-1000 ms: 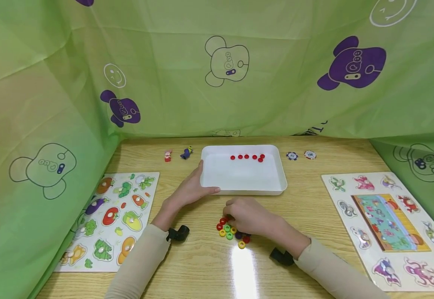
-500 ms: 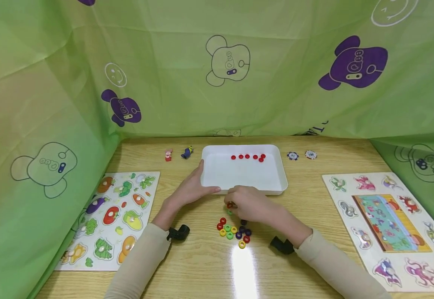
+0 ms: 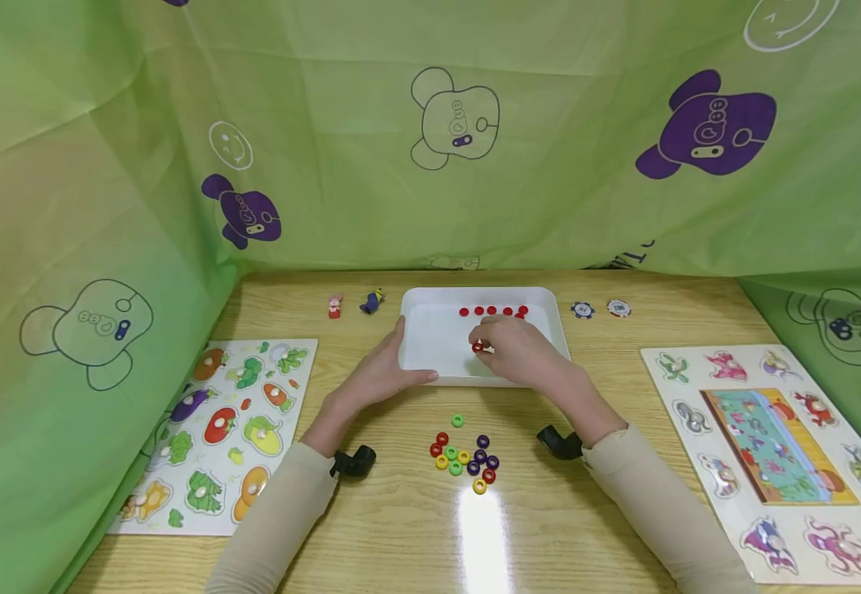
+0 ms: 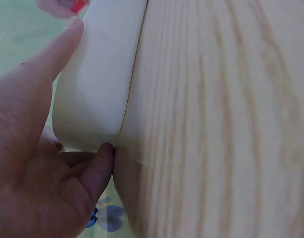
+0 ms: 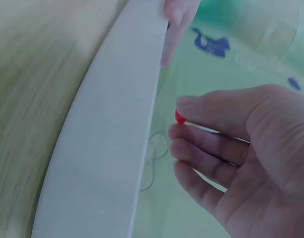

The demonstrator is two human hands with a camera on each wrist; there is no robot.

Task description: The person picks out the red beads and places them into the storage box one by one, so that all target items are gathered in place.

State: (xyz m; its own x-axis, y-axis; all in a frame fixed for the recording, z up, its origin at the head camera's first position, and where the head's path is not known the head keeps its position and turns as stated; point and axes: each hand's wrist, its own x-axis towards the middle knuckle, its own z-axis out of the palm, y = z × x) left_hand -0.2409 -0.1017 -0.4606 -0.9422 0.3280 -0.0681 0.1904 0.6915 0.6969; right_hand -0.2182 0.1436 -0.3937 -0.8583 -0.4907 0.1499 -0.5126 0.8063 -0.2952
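Note:
A white tray (image 3: 430, 342) lies at the back middle of the table. My left hand (image 3: 378, 373) grips its front left corner; in the left wrist view the thumb lies along the tray wall (image 4: 100, 69) and the fingers bend round the corner. Over the tray, my right hand (image 3: 518, 351) pinches a small red ring (image 3: 477, 347) between thumb and index finger, clear of the tray wall in the right wrist view. Several red rings (image 3: 491, 311) lie along the tray's back side, the rightmost partly hidden by the right hand.
Several loose rings, such as a green ring (image 3: 458, 421) and a purple ring (image 3: 483, 441), lie in front of the tray. A vegetable puzzle board (image 3: 233, 462) is left, a sea-animal board (image 3: 705, 474) right. Small figures (image 3: 372, 302) and poker chips (image 3: 582, 310) flank the tray.
My right hand has picked the red ring from the loose group and carried it forward over the tray. A green ring now lies apart, nearer the tray. The left hand stays on the corner.

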